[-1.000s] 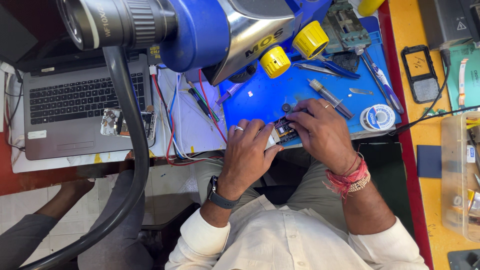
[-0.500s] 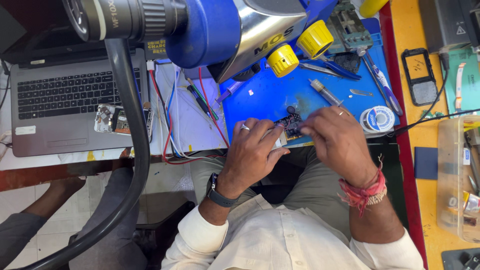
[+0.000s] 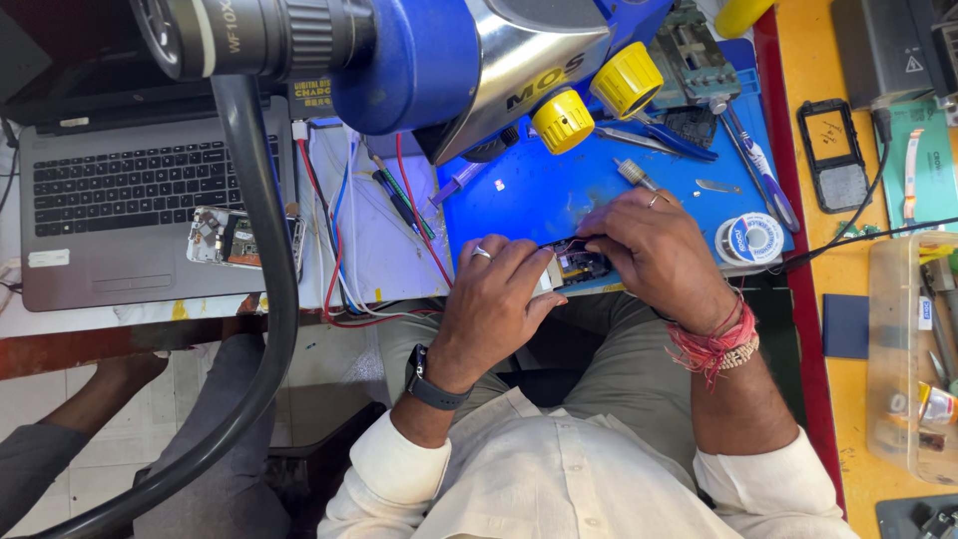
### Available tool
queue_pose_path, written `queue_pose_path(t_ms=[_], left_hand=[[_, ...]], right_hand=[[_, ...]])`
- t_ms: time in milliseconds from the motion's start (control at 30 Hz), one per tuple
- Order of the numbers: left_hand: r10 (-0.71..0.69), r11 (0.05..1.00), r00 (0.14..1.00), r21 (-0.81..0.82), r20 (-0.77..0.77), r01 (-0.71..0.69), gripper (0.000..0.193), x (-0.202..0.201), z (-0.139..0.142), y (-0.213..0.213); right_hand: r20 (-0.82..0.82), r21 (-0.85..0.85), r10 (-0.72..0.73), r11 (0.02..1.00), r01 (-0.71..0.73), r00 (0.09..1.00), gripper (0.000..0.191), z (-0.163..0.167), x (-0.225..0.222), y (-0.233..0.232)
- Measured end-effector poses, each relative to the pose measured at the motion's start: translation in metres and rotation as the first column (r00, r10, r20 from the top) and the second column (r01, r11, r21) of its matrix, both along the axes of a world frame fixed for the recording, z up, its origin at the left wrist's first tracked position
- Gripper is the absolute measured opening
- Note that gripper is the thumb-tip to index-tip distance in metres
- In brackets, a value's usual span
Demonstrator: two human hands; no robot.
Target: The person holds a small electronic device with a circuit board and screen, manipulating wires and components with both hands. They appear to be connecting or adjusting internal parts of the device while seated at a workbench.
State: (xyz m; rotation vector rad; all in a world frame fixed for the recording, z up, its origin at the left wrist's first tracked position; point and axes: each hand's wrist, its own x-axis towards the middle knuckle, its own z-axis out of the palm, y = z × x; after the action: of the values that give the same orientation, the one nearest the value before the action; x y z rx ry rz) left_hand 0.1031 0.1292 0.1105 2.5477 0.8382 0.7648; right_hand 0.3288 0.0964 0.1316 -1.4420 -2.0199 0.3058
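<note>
Nearest the camera: white shirt, both forearms reaching up to the bench edge. Left hand (image 3: 499,299), ring on one finger and dark watch on the wrist, has its fingers curled closed around the near end of a small opened device (image 3: 574,268), thumb pressing the pale casing. Right hand (image 3: 654,250), red thread bracelet on the wrist, has fingertips pinched down on the far end of the same device, where exposed board and thin red wiring show; whether it also holds a tool, cannot tell. The device sits at the near edge of the blue work mat (image 3: 539,195), touching it, held between both hands.

Handling judgement: light, rigid but fragile; bare board and fine wires look easy to snag or tear, so best gripped by the casing edges, not the board face or wires.

Beyond the hands: solder spool (image 3: 750,240) just right of the right hand, tweezers (image 3: 639,137) and a screwdriver (image 3: 634,173) on the mat, syringe (image 3: 459,183) at its left edge. Further left a laptop (image 3: 130,215) with a dismantled phone (image 3: 235,238) resting on it. Top: blue microscope head (image 3: 439,50) with yellow knobs. Far right, a black phone frame (image 3: 833,155) on the yellow bench
</note>
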Motion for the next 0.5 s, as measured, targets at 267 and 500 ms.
queue_pose_path(t_ms=[267, 500], left_hand=[[-0.041, 0.999, 0.999, 0.01, -0.001, 0.041, 0.052, 0.001, 0.002, 0.002], [-0.101, 0.995, 0.992, -0.02, 0.071, 0.103, 0.053, -0.008, 0.001, 0.0]], right_hand=[[0.017, 0.015, -0.024, 1.0, 0.024, 1.0, 0.027, 0.004, 0.003, -0.014], [-0.051, 0.009, -0.013, 1.0, 0.013, 0.999, 0.028, -0.007, 0.007, -0.025]])
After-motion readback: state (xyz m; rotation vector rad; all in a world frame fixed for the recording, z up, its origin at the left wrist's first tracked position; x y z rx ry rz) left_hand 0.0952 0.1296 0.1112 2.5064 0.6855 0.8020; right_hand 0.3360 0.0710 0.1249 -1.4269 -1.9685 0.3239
